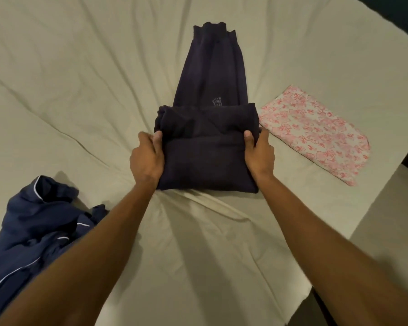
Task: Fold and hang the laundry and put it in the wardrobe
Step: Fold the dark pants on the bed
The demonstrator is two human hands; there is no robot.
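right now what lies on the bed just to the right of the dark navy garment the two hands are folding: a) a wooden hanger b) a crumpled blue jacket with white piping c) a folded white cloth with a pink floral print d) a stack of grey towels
c: the folded white cloth with a pink floral print lies flat on the beige bedsheet beside the right hand, while the blue jacket with white piping sits at the lower left.

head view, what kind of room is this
Most likely a bedroom. Both hands, left hand and right hand, grip a dark garment being folded on a bed sheet, with a folded floral cloth and a crumpled navy garment beside it.
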